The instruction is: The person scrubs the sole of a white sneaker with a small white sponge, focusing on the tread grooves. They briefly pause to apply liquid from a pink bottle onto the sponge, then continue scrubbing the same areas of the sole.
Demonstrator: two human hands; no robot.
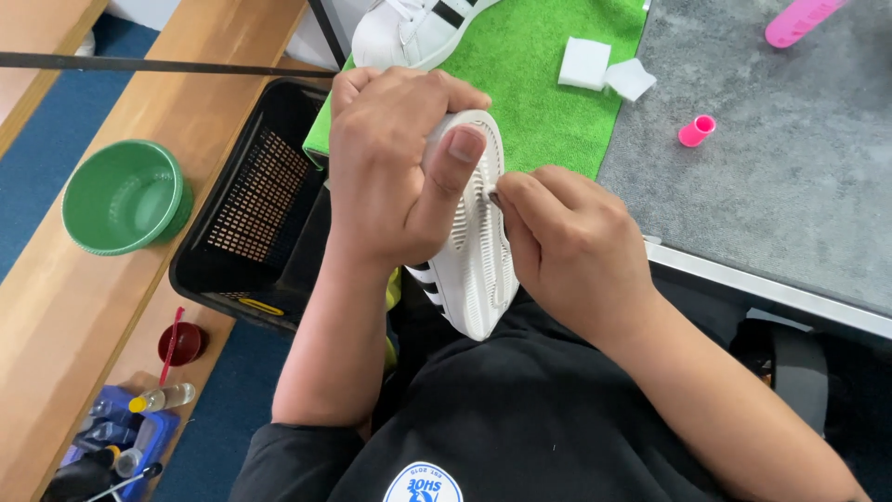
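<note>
The white sneaker [472,251] is held sole-up over the person's lap, just short of the table [771,177] edge, its black side stripes showing at the lower left. The grooved sole looks mostly white and clean; judging by the small tool tip [493,197] set into the tread near the middle, groove-picking is under way there, and how much of the sole is left cannot be told. The second white sneaker [418,28] lies apart on the green turf mat [539,93], seemingly waiting.

The left hand [390,177] is closed around the shoe's toe end, thumb pressed flat across the sole, wrist bent inward. The right hand [567,251] is curled tight, fingertips pinching the small tool against the sole's edge.

Further out lie two white sponges [599,67], a pink cap [696,130], a black basket [260,204] and a green bowl [125,197].
</note>
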